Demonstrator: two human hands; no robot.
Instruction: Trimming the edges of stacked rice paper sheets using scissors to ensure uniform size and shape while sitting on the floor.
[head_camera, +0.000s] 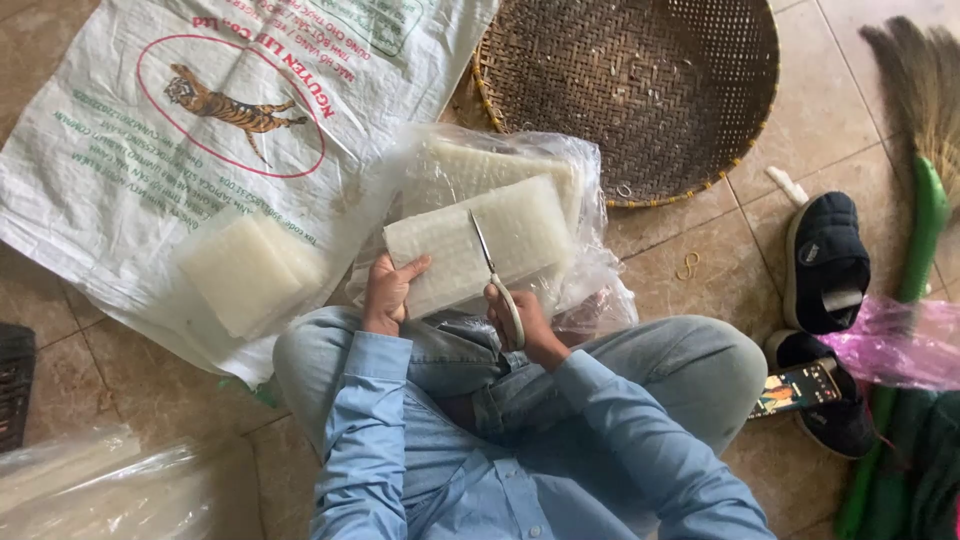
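My left hand (387, 291) grips the near left edge of a white rectangular stack of thin sheets (440, 255), held above my lap. My right hand (522, 318) holds a pair of scissors (488, 262) by pale handles, blades pointing away and lying across the stack's middle. Behind the stack sits a clear plastic bag (590, 270) with more white sheets (480, 165) inside. A smaller square pile of cut sheets (245, 268) lies on a white woven sack (150, 150) to the left.
A round woven bamboo tray (640, 90) lies on the tiled floor ahead. Right of my knee are dark shoes (826, 260), a phone (795, 390), a pink plastic bag (895, 345) and a green-handled broom (925, 200). Clear plastic (90, 485) lies at bottom left.
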